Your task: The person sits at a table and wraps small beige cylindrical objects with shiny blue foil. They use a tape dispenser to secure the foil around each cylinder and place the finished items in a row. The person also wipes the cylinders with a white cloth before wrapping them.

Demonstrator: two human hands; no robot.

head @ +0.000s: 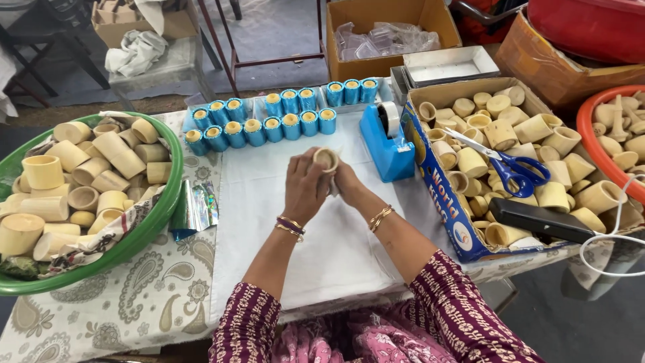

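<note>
wooden cup [327,159] above the white sheet's [269,228] middle, gripped by both hands | left hand [306,188] wraps its side | right hand [347,181] pinches the other side | blue-wrapped cups [269,124] line the far edge | blue tape dispenser [384,141] right | printed blue carton [437,195] beyond | green basin [161,202] left

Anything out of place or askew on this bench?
Mostly tidy. Odd spots: scissors and a black case lie on the wooden cups in the cardboard box, and crumpled foil is wedged against the green basin.
</note>
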